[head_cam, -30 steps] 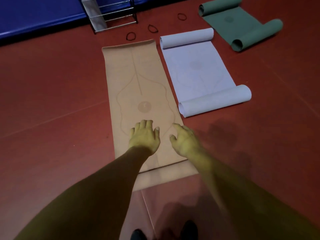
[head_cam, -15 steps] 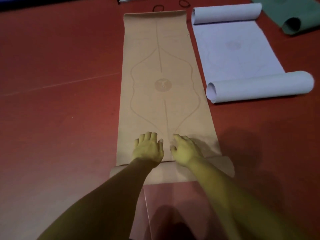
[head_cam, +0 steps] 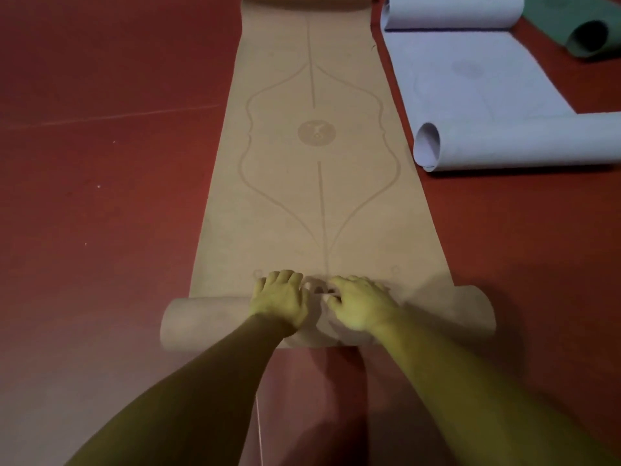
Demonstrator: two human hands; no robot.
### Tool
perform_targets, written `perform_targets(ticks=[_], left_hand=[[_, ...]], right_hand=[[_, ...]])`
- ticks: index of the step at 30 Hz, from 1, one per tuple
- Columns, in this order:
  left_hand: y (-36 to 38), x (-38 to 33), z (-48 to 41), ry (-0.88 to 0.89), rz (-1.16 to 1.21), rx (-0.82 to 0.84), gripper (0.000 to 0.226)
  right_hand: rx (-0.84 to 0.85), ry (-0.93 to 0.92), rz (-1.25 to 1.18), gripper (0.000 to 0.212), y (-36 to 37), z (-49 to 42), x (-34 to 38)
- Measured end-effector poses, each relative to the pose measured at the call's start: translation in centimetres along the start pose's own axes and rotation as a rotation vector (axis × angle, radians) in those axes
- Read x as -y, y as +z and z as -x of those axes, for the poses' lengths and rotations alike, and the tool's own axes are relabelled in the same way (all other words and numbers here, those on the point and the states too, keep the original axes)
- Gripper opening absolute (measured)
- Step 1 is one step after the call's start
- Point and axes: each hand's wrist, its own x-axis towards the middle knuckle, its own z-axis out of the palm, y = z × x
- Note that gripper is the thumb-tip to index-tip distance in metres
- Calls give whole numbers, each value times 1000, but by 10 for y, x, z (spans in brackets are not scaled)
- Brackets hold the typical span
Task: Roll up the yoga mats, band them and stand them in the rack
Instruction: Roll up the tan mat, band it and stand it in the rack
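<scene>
Honestly, left hand (head_cam: 280,299) and right hand (head_cam: 361,306) had fingers curled over the tan mat (head_cam: 319,196) roll's middle — it needed tight, even pressure, ends level.

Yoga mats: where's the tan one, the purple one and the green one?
tan yoga mat (head_cam: 356,136), head view, flat part beside its round logo.
lavender yoga mat (head_cam: 470,75), head view, flat part between its two rolls.
green yoga mat (head_cam: 571,10), head view, flat sheet above its rolled end.
</scene>
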Motion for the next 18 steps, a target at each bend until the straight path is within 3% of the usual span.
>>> perform_targets(ticks=[9,14,18], left_hand=[[21,14,27,-12,32,55,47],[35,17,62,-24,-7,64,47],[48,20,90,-46,19,75,45]], right_hand=[[30,-1,102,52,22,23,-7],[-8,30,58,42,46,47,-8],[-54,70,45,46,66,66,-6]])
